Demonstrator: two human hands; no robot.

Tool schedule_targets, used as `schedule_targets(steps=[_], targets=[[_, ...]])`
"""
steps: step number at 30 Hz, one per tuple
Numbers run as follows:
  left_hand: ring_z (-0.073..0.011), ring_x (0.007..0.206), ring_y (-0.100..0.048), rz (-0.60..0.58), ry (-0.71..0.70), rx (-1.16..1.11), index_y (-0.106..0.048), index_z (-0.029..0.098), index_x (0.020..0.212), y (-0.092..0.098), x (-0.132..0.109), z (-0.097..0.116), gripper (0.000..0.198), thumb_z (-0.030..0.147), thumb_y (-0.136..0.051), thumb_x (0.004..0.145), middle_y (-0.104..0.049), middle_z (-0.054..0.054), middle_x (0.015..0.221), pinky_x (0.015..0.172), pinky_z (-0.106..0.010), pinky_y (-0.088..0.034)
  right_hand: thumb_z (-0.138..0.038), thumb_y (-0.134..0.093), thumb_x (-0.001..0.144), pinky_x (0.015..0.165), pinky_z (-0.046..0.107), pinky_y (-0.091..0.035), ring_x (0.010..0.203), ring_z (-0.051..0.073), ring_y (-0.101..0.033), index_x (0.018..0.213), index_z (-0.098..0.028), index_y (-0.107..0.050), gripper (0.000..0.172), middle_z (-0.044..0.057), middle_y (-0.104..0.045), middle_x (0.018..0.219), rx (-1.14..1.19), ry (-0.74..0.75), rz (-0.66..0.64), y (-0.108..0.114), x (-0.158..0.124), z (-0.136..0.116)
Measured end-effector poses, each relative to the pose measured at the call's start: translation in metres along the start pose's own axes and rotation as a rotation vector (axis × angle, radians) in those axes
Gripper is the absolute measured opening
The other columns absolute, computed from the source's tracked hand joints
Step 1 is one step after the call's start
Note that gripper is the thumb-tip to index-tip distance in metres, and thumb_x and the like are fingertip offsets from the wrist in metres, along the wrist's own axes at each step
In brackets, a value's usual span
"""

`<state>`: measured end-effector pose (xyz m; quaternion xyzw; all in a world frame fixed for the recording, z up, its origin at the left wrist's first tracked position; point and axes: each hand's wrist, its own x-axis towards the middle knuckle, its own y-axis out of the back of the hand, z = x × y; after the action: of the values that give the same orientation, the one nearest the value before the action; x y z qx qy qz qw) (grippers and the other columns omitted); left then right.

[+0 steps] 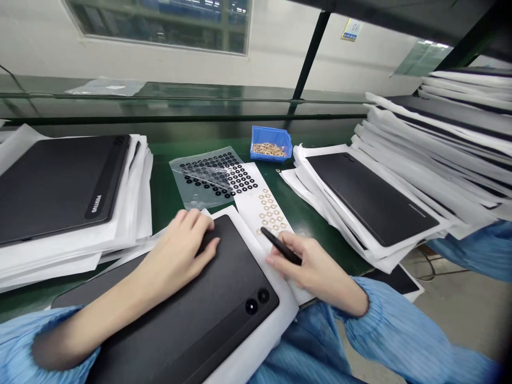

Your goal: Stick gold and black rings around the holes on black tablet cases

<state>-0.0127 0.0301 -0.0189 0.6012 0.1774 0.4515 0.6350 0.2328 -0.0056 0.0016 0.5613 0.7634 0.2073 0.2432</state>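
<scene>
Far left: a stack of black tablets point(60, 186) in white paper sleeves. Next, the left hand point(180, 250), released, fingers spread flat on a black tablet point(224, 266) with two round camera openings point(256, 302); flat, even pressure for steadiness. Beyond, a clear-film sheet of black rings point(212, 176) and a white sheet of gold rings point(269, 213), just below the tip of a slim black tool point(280, 245), pinched close to the tip in the right hand point(308, 272) for control. Behind, a blue bin of brass rings point(271, 144). Far right: more sleeved tablets point(372, 200).

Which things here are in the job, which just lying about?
In use: left hand, on black tablet; right hand, holding black pen-shaped tool; sheet of gold rings.

Lying about, probably: blue bin of gold rings; sheet of black rings; wrapped tablet stacks.
</scene>
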Motion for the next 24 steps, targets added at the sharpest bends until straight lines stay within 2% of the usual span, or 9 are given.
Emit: schedule_targets(steps=[2, 5, 8, 11, 15, 17, 19, 21, 24], targets=[[-0.0263, 0.086, -0.048, 0.048, 0.102, 0.072, -0.046, 0.018, 0.096, -0.003, 0.002, -0.011, 0.026, 0.041, -0.036, 0.091, -0.052, -0.009, 0.094, 0.076, -0.042, -0.042, -0.031, -0.053, 0.083, 0.054, 0.024, -0.032, 0.059, 0.013, -0.048, 0.069, -0.02, -0.048, 0.018, -0.003, -0.053, 0.06, -0.056, 0.016, 0.025, 0.002, 0.006, 0.003], [-0.0277, 0.09, -0.05, 0.024, 0.197, 0.068, -0.047, 0.015, 0.102, -0.005, 0.003, -0.019, 0.034, 0.044, -0.034, 0.091, -0.053, -0.011, 0.096, 0.08, -0.044, -0.043, -0.033, -0.054, 0.082, 0.055, 0.025, -0.031, 0.06, 0.014, -0.048, 0.068, -0.019, -0.05, 0.02, -0.002, -0.053, 0.063, -0.154, 0.047, -0.037, 0.001, 0.014, 0.004], [-0.0272, 0.091, -0.052, -0.015, 0.247, -0.006, -0.048, 0.016, 0.1, -0.005, 0.004, -0.017, 0.03, 0.041, -0.033, 0.091, -0.054, -0.01, 0.097, 0.082, -0.044, -0.044, -0.035, -0.055, 0.082, 0.053, 0.025, -0.029, 0.058, 0.014, -0.045, 0.062, -0.02, -0.045, 0.026, -0.002, -0.049, 0.06, -0.214, 0.068, -0.059, -0.002, 0.019, 0.0], [-0.0269, 0.091, -0.053, -0.031, 0.279, -0.086, -0.049, 0.018, 0.098, -0.002, 0.004, -0.012, 0.026, 0.039, -0.035, 0.091, -0.054, -0.009, 0.097, 0.083, -0.044, -0.044, -0.032, -0.054, 0.082, 0.054, 0.025, -0.031, 0.059, 0.015, -0.048, 0.062, -0.02, -0.046, 0.024, -0.002, -0.052, 0.061, -0.187, 0.11, -0.051, -0.004, 0.019, -0.005], [-0.0255, 0.089, -0.052, -0.015, 0.285, -0.095, -0.053, 0.018, 0.095, 0.005, 0.006, -0.008, 0.026, 0.036, -0.034, 0.092, -0.052, -0.009, 0.094, 0.083, -0.043, -0.044, -0.036, -0.046, 0.087, 0.055, 0.027, -0.034, 0.059, 0.018, -0.051, 0.065, -0.022, -0.047, 0.026, 0.0, -0.053, 0.06, -0.174, 0.173, 0.031, -0.009, 0.016, -0.011], [-0.0259, 0.091, -0.05, 0.002, 0.296, -0.089, -0.056, 0.017, 0.095, 0.009, 0.007, -0.006, 0.029, 0.035, -0.033, 0.092, -0.052, -0.009, 0.094, 0.084, -0.044, -0.043, -0.042, -0.041, 0.089, 0.056, 0.028, -0.037, 0.062, 0.02, -0.052, 0.07, -0.023, -0.048, 0.027, 0.001, -0.054, 0.063, -0.121, 0.167, 0.056, -0.012, 0.014, -0.014], [-0.0258, 0.093, -0.05, 0.011, 0.308, -0.094, -0.058, 0.016, 0.095, 0.013, 0.007, -0.004, 0.031, 0.035, -0.033, 0.093, -0.052, -0.01, 0.095, 0.086, -0.043, -0.042, -0.044, -0.042, 0.088, 0.06, 0.028, -0.041, 0.067, 0.02, -0.054, 0.075, -0.023, -0.05, 0.027, 0.002, -0.056, 0.069, -0.006, 0.156, 0.006, -0.014, 0.014, -0.018], [-0.0252, 0.095, -0.051, 0.018, 0.325, -0.106, -0.059, 0.017, 0.094, 0.018, 0.008, -0.004, 0.033, 0.036, -0.032, 0.094, -0.053, -0.009, 0.095, 0.087, -0.042, -0.042, -0.045, -0.05, 0.083, 0.064, 0.027, -0.044, 0.072, 0.019, -0.054, 0.081, -0.022, -0.052, 0.023, 0.002, -0.056, 0.076, 0.117, 0.151, -0.035, -0.013, 0.014, -0.024], [-0.024, 0.094, -0.054, 0.023, 0.345, -0.131, -0.06, 0.018, 0.084, 0.033, 0.01, -0.006, 0.041, 0.041, -0.028, 0.096, -0.056, -0.008, 0.091, 0.086, -0.037, -0.042, -0.045, -0.065, 0.068, 0.062, 0.026, -0.045, 0.071, 0.018, -0.052, 0.085, -0.021, -0.05, 0.033, 0.0, -0.052, 0.076, 0.27, 0.133, 0.055, -0.008, 0.016, -0.031]])
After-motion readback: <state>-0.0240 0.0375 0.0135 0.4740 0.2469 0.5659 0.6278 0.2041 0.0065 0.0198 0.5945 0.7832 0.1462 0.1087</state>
